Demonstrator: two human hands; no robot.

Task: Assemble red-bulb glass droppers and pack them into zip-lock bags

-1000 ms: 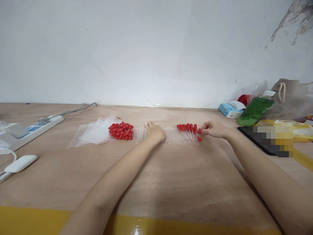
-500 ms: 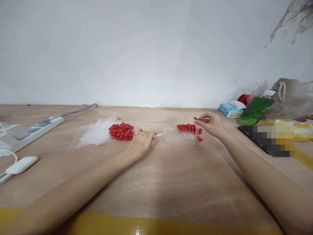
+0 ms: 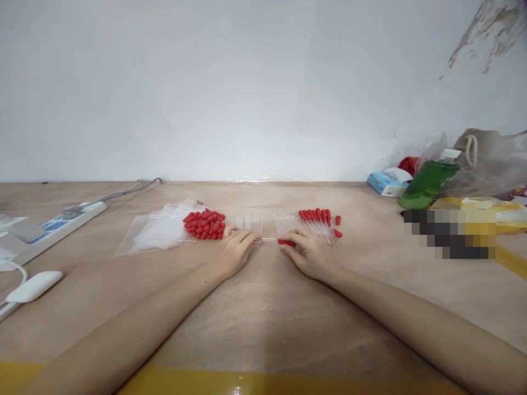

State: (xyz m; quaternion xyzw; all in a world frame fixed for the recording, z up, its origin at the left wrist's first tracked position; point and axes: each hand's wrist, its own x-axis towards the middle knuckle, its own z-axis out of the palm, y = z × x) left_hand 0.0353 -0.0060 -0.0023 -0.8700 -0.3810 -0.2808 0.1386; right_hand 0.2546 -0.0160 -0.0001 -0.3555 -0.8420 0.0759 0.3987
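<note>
My left hand (image 3: pixel 235 249) is closed on a thin clear dropper tube (image 3: pixel 269 240), which sticks out to the right from its fingertips. My right hand (image 3: pixel 309 253) pinches a red rubber bulb (image 3: pixel 285 242), its near end close to the tube's tip; whether they touch I cannot tell. Behind the hands lie two rows of clear tubes, a left row (image 3: pixel 251 223) and a right row (image 3: pixel 284 223). Red bulbs (image 3: pixel 315 214) cap several tubes at the far right, and two loose bulbs lie beside them. A pile of red bulbs (image 3: pixel 205 224) sits left of my left hand.
Clear plastic bags (image 3: pixel 160 227) lie beside the bulb pile. At the left are a power strip (image 3: pixel 90 209) and a white plug-like piece (image 3: pixel 35 286) with a cable. On the right stand a tissue pack (image 3: pixel 385 184), a tilted green bottle (image 3: pixel 430 181) and plastic wrappings.
My left hand has drawn a tube from the row and moved left and nearer. The right hand has picked up a red bulb at the right end and brought it leftward to the tube's tip.
</note>
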